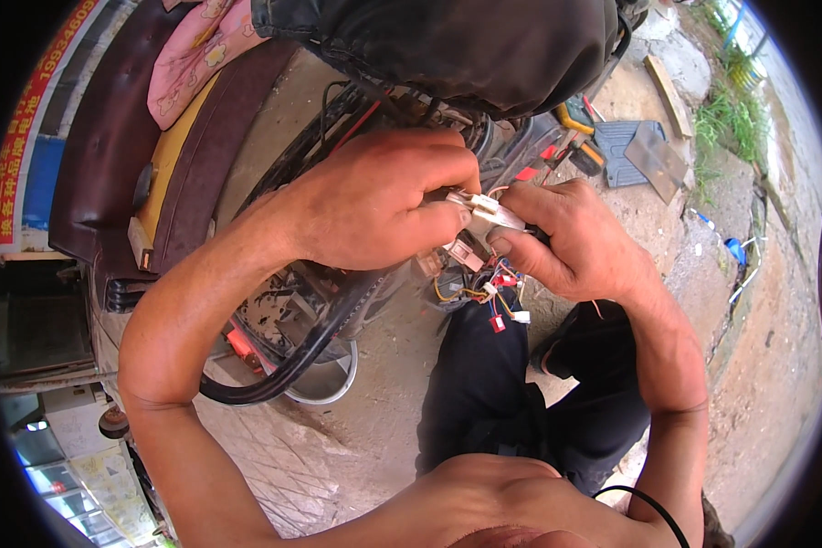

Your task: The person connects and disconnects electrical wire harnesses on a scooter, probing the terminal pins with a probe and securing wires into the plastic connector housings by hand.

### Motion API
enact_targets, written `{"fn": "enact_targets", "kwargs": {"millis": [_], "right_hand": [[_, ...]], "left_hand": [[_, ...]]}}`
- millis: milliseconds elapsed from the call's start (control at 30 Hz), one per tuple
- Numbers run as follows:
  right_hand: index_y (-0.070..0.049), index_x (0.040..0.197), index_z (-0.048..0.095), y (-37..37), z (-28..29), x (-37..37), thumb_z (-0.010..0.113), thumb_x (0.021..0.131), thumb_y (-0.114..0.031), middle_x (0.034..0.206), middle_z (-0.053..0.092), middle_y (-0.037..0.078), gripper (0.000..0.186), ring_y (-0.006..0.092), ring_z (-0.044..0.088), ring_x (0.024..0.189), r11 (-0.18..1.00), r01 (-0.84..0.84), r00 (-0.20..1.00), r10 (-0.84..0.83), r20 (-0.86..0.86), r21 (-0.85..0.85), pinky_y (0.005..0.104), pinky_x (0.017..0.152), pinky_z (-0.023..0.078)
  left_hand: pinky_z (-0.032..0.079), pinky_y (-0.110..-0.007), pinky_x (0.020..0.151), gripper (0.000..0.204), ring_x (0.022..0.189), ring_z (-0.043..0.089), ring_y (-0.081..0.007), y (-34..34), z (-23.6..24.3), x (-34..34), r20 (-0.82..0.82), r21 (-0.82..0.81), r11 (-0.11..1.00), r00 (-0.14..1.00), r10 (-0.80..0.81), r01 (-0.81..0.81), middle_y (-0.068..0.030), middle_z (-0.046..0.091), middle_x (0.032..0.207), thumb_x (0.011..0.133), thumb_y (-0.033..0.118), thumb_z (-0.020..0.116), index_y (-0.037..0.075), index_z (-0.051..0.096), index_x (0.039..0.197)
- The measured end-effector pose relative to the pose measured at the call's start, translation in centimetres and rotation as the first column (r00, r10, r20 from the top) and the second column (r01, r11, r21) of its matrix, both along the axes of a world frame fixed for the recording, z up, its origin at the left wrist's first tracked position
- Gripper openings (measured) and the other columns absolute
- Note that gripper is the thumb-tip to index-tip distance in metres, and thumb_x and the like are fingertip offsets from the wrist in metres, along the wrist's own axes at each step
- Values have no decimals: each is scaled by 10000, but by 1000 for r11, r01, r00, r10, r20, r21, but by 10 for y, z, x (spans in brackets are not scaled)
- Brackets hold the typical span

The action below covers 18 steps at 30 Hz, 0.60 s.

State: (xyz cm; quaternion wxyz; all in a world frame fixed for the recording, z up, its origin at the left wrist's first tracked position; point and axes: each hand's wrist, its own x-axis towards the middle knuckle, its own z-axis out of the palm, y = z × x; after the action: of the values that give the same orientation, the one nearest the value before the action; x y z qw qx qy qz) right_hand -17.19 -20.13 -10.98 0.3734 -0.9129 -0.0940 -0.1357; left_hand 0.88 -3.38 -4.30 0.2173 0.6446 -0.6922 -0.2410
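In front of my body both hands meet at a white plastic wire connector. My left hand pinches its left end between thumb and bent forefinger. From the other side my right hand grips it with thumb and fingers, which partly cover it. Just below hangs another whitish connector, apart from my right thumb. A loose bundle of thin coloured wires dangles there, ending in small plugs, among them a red plug and a white plug. Whether the held connector is one piece or two joined halves I cannot tell.
Behind my hands stands a vehicle frame with black tubing, under a black padded cover. A brown sofa with pink patterned cloth is at left. On the right lie a grey mat, a wooden strip and a yellow-black tool.
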Motion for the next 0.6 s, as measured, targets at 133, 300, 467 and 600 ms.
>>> {"fn": "enact_targets", "kwargs": {"millis": [133, 300, 467, 600], "right_hand": [[-2, 909, 601, -7, -1, 0, 615, 963, -286, 658, 581, 170, 289, 357, 594, 574, 992, -39, 999, 40, -7, 117, 449, 531, 442], [11, 846, 593, -38, -1, -30, 579, 996, -310, 656, 529, 133, 354, 295, 558, 583, 950, 191, 981, -176, -81, 248, 396, 560, 434], [4, 858, 606, -39, -14, -39, 615, 965, -252, 688, 522, 124, 278, 266, 523, 568, 970, 157, 987, -147, -67, 187, 388, 551, 416], [10, 932, 643, -29, -8, -37, 673, 931, -261, 718, 569, 116, 273, 231, 559, 606, 965, 193, 979, -176, -106, 180, 359, 574, 443]], "left_hand": [[442, -348, 710, 162, 773, 551, -184, 4, 6, 8, -44, 81, 992, 994, 104, -100, -48, 558, 823, 872, 155, 600, 8, 623, 936], [464, -258, 754, 389, 830, 586, -104, 0, 23, 18, -66, 219, 886, 900, 431, -408, -52, 682, 917, 936, 238, 582, -29, 670, 1205], [480, -268, 802, 331, 873, 594, -109, 5, 3, 20, -139, 228, 914, 917, 373, -337, -44, 674, 986, 968, 194, 611, -24, 640, 1214], [478, -266, 834, 273, 932, 589, -95, -1, 8, 7, -155, 267, 928, 939, 307, -259, -18, 658, 1018, 980, 182, 608, 0, 638, 1182]]}}
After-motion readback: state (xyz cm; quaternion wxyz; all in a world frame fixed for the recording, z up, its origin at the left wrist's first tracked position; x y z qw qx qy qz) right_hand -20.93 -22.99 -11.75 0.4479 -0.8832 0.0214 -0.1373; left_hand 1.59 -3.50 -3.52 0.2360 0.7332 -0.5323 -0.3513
